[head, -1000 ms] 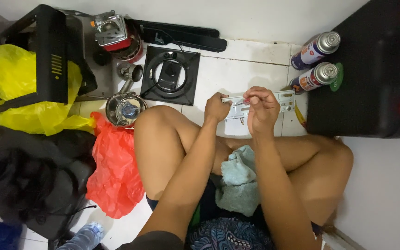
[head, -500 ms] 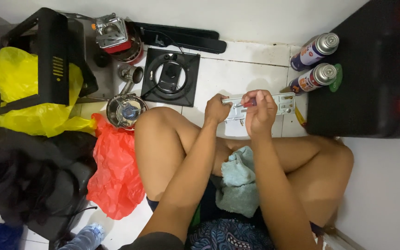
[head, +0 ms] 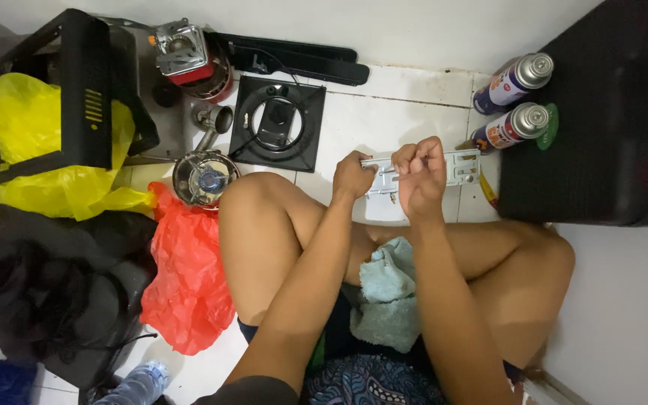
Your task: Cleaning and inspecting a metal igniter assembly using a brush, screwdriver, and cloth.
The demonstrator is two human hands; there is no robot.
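Hands (head: 354, 176) (head: 420, 171) still pinch the metal bracket (head: 455, 166) (unchanged) — right fingers now bunched higher.

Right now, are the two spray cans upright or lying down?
Lying down: both spray cans rest on their sides on the floor.

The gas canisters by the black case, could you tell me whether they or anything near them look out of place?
Both gas canisters lie on their sides on the tiled floor, leaning against the black case, not upright. A burner head sits loose beside the red bag.
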